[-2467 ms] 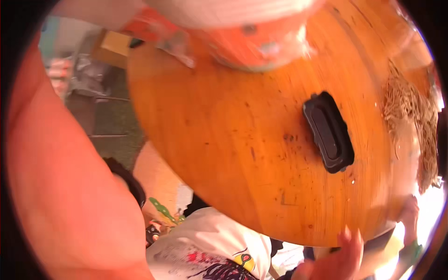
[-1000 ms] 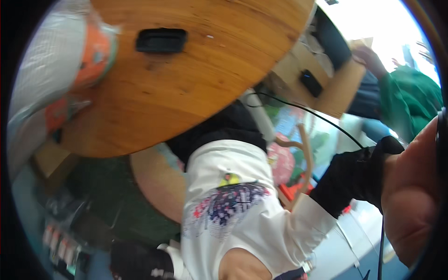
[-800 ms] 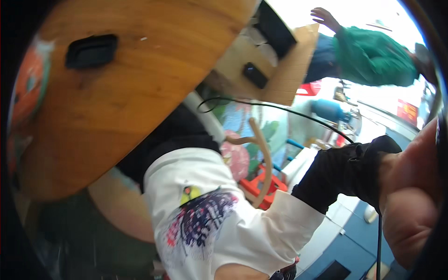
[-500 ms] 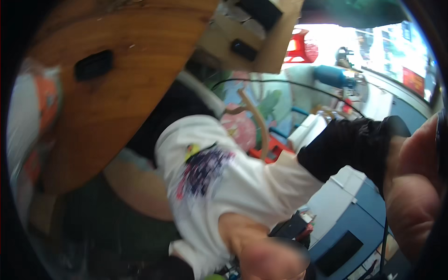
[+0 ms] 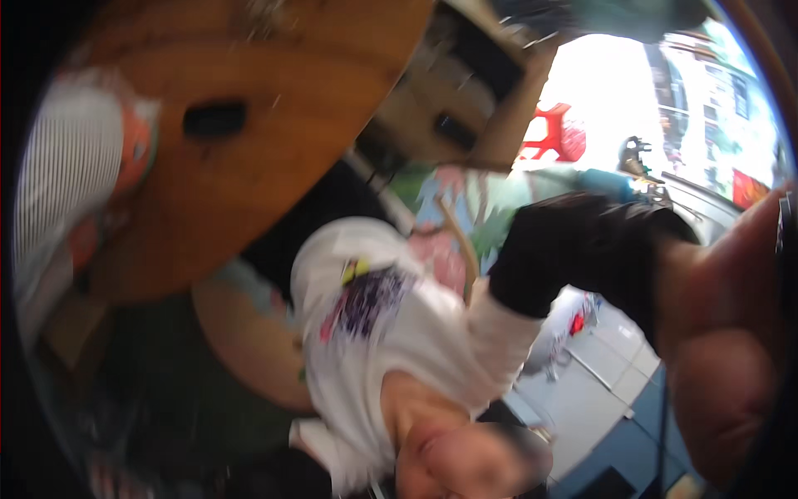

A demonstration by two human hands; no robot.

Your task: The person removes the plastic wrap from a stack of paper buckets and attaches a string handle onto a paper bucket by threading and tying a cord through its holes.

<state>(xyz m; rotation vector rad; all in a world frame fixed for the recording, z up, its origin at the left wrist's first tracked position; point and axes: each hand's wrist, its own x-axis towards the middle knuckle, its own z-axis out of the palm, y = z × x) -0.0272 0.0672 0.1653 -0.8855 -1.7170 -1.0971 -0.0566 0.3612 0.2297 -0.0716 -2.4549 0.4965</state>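
Neither my left hand nor my right hand can be made out as my own. A person in a white T-shirt with a dark print and black oversleeves fills the middle, seen tilted. From that person's arm a large blurred hand reaches very close at the right edge. Its fingers run out of the picture, so what they touch is hidden. At the bottom left a second black sleeve shows, with a smeared hand beyond it.
A wooden table at upper left bears a small black tray-like thing. Beside it are a striped bag and an open cardboard box. A red stool, a blue cylinder and a blue-and-white cabinet stand at right.
The whole view has shifted; the table and its black thing appear farther right, and more of the striped bag shows. The person's black sleeve and near hand sit slightly farther left.
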